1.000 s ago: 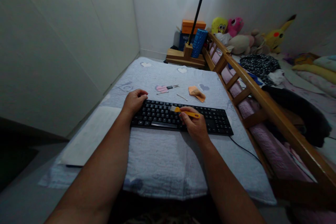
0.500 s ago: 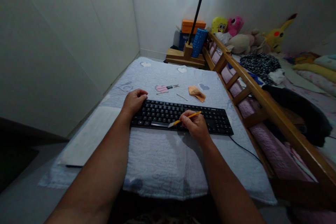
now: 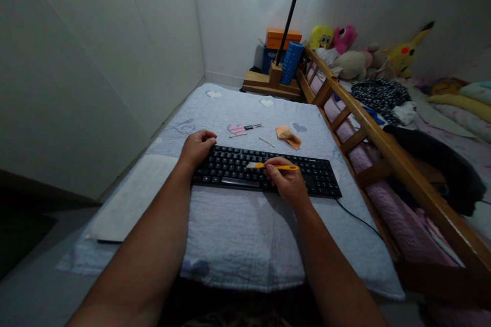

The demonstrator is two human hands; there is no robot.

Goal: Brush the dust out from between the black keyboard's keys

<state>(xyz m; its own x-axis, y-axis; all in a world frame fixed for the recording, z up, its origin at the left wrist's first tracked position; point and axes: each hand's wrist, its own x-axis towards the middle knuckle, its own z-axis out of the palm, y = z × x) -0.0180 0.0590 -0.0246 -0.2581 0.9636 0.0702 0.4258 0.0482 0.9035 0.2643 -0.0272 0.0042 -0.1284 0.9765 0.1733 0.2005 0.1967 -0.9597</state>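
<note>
R hand gripping yellow brush over blk kbd, L hand at its left end, grip unclear, "Lo…" on cloth

Script starting "Lo" marks the cloth, while lettering on the keyboard is illegible.

This looks like a bedroom in a home: a wooden bed rail runs from one to four o'clock, with folded bedding at three. Toward two o'clock sit plush toys; a heart-printed cloth spreads toward six.
</note>
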